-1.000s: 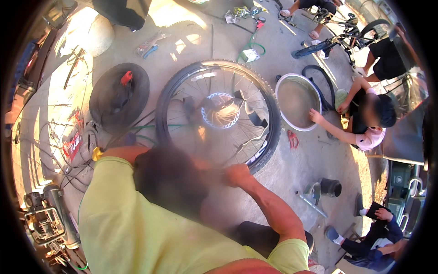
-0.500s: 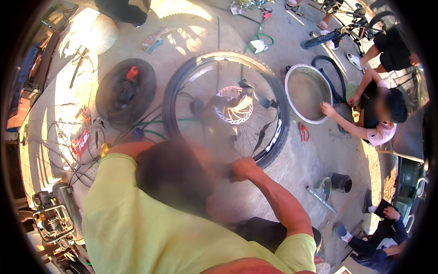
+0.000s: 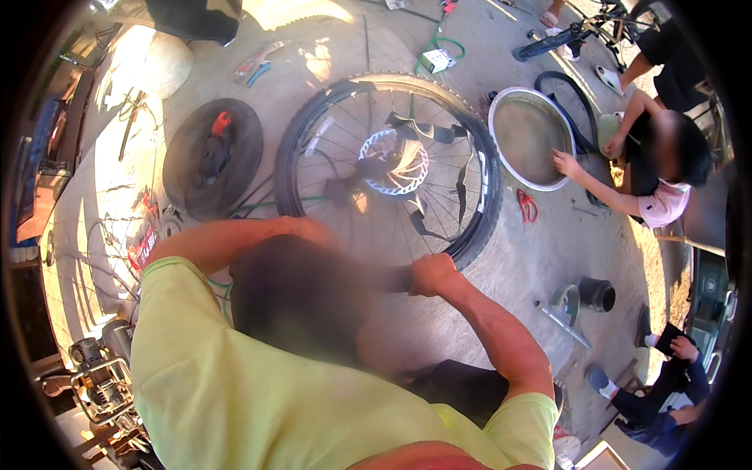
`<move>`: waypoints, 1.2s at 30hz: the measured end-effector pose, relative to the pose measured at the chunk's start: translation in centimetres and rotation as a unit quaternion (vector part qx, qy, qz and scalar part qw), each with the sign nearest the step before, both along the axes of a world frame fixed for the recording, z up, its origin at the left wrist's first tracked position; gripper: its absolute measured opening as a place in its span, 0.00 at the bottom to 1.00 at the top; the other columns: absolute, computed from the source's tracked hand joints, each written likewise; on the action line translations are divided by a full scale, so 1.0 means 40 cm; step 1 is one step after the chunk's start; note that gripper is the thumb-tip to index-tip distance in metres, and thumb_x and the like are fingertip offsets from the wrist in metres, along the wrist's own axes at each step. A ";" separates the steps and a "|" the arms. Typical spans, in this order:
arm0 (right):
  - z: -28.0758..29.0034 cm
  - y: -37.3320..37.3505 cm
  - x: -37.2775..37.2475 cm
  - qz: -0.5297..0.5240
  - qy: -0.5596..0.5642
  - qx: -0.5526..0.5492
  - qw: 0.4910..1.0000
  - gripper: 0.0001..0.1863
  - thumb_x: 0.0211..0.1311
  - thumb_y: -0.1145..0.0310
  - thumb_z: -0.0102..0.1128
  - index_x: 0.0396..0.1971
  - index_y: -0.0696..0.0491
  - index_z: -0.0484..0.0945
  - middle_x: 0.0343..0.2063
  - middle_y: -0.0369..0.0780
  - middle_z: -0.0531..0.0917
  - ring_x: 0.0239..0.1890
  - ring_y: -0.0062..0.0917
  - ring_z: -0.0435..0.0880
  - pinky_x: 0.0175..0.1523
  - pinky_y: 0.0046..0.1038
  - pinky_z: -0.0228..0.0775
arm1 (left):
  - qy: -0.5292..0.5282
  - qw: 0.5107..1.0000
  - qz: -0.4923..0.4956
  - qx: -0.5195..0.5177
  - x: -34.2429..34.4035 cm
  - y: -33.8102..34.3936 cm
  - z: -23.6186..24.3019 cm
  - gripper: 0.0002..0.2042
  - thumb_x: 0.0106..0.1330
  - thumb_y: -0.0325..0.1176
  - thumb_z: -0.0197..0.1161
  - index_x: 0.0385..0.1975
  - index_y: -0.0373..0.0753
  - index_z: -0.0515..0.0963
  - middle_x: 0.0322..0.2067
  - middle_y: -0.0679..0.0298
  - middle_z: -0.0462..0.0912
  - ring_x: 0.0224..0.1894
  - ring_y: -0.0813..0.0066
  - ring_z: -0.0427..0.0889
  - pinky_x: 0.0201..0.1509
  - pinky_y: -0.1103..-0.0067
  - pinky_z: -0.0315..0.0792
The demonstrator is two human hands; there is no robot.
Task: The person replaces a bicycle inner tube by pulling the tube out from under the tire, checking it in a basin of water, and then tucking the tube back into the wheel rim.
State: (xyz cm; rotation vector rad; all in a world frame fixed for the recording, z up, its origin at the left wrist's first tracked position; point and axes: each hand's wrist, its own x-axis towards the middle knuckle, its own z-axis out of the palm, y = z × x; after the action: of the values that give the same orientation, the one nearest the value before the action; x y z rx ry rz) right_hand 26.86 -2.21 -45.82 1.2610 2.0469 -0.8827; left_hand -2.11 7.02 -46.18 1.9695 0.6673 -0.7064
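In the lower half of the frame, a person in a yellow-green shirt bends over one spoked wheel, which lies at the centre. The right hand is at its near edge, the fingers curled tight around the dark tyre. The left forearm runs towards the wheel, but a dark blur hides the left hand; whether those fingers grip anything cannot be told. One toothed brake disc sits at the hub, and a loose black strip twists across the spokes. White markings on the rim are too small to read.

At right, near the lower edge, one black cylinder stands beside one shallow round container, its contents unclear, with one metal tube just beside them. At left, one smaller dark tyre has a red object on it; below, a red packet bears blurred pale lettering.

Right of the wheel, one metal basin holds murky, grey-brown contents; a co-worker's hand reaches over its rim. One red-handled tool lies just below. Farther up, one white-and-green box sits near a green hose, its print illegible.
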 end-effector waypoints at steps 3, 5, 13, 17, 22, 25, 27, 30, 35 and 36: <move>0.001 0.007 0.003 0.022 0.011 -0.011 1.000 0.26 0.48 0.45 0.75 0.41 0.50 0.88 0.39 0.44 0.90 0.45 0.40 0.89 0.49 0.41 0.81 | -0.007 1.000 0.001 -0.004 -0.002 -0.020 -0.003 0.20 0.63 0.48 0.65 0.50 0.43 0.83 0.43 0.51 0.87 0.45 0.52 0.86 0.50 0.61 0.77; -0.003 0.007 -0.003 0.033 0.024 -0.021 0.999 0.26 0.48 0.44 0.75 0.40 0.50 0.88 0.38 0.44 0.90 0.44 0.40 0.89 0.48 0.41 0.81 | -0.017 1.000 0.011 -0.008 0.007 -0.045 -0.007 0.21 0.63 0.48 0.65 0.50 0.43 0.83 0.43 0.51 0.87 0.45 0.52 0.86 0.50 0.61 0.77; -0.005 0.004 -0.052 0.027 0.061 -0.027 0.997 0.23 0.50 0.45 0.73 0.38 0.47 0.88 0.38 0.40 0.90 0.43 0.38 0.89 0.46 0.41 0.81 | -0.087 0.993 0.064 -0.052 0.123 -0.113 -0.008 0.21 0.63 0.49 0.65 0.50 0.43 0.83 0.43 0.51 0.87 0.45 0.52 0.86 0.50 0.61 0.77; 0.006 -0.020 -0.046 0.018 0.052 0.020 0.998 0.18 0.53 0.50 0.71 0.38 0.47 0.88 0.37 0.41 0.90 0.43 0.39 0.89 0.45 0.40 0.81 | -0.058 0.997 0.033 -0.041 0.072 -0.071 -0.001 0.21 0.63 0.50 0.65 0.50 0.43 0.83 0.43 0.51 0.87 0.44 0.52 0.86 0.50 0.61 0.77; 0.005 -0.022 -0.044 0.001 0.044 0.020 0.999 0.15 0.52 0.55 0.71 0.37 0.48 0.88 0.37 0.43 0.90 0.42 0.40 0.90 0.45 0.41 0.82 | -0.001 1.000 -0.008 -0.016 -0.004 -0.003 0.012 0.21 0.63 0.50 0.65 0.50 0.43 0.83 0.43 0.50 0.87 0.44 0.52 0.86 0.50 0.61 0.77; -0.024 -0.021 -0.050 0.005 0.037 0.017 0.999 0.16 0.50 0.55 0.72 0.36 0.49 0.88 0.37 0.43 0.90 0.42 0.39 0.90 0.45 0.41 0.82 | 0.012 1.000 -0.021 -0.004 -0.011 0.019 0.013 0.22 0.63 0.50 0.65 0.50 0.43 0.83 0.43 0.50 0.87 0.44 0.52 0.86 0.50 0.61 0.77; 0.013 -0.012 -0.046 0.014 0.041 0.007 0.999 0.17 0.50 0.54 0.72 0.36 0.50 0.88 0.37 0.43 0.90 0.42 0.39 0.90 0.45 0.41 0.82 | 0.008 1.000 -0.022 -0.004 -0.005 0.010 0.005 0.22 0.63 0.50 0.65 0.50 0.43 0.83 0.43 0.50 0.87 0.44 0.52 0.86 0.50 0.61 0.77; 0.020 0.005 -0.043 0.017 0.052 -0.009 0.998 0.18 0.51 0.52 0.72 0.36 0.50 0.88 0.36 0.43 0.90 0.42 0.39 0.90 0.46 0.41 0.81 | -0.014 1.000 -0.005 -0.011 0.028 -0.035 -0.012 0.22 0.63 0.51 0.65 0.50 0.43 0.83 0.43 0.50 0.87 0.44 0.52 0.86 0.50 0.60 0.77; -0.003 0.012 -0.053 -0.001 0.072 -0.048 0.996 0.20 0.53 0.50 0.72 0.39 0.49 0.88 0.37 0.43 0.90 0.43 0.40 0.89 0.48 0.41 0.81 | -0.105 0.990 0.084 -0.042 0.174 -0.130 -0.019 0.22 0.64 0.50 0.65 0.50 0.41 0.83 0.43 0.50 0.87 0.44 0.52 0.86 0.51 0.61 0.77; 0.045 0.025 -0.047 -0.012 0.062 -0.059 0.996 0.20 0.53 0.50 0.72 0.39 0.49 0.88 0.38 0.43 0.90 0.44 0.40 0.89 0.48 0.41 0.81 | -0.131 0.985 0.083 -0.075 0.176 -0.129 -0.014 0.22 0.65 0.49 0.64 0.50 0.39 0.83 0.44 0.50 0.87 0.45 0.52 0.86 0.52 0.61 0.77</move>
State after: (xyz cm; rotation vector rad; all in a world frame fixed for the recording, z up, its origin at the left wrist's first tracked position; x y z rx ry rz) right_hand 24.99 -1.21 -44.01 1.1959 2.0452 -1.1016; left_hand 4.91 1.87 -46.72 1.8031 0.5909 -0.3749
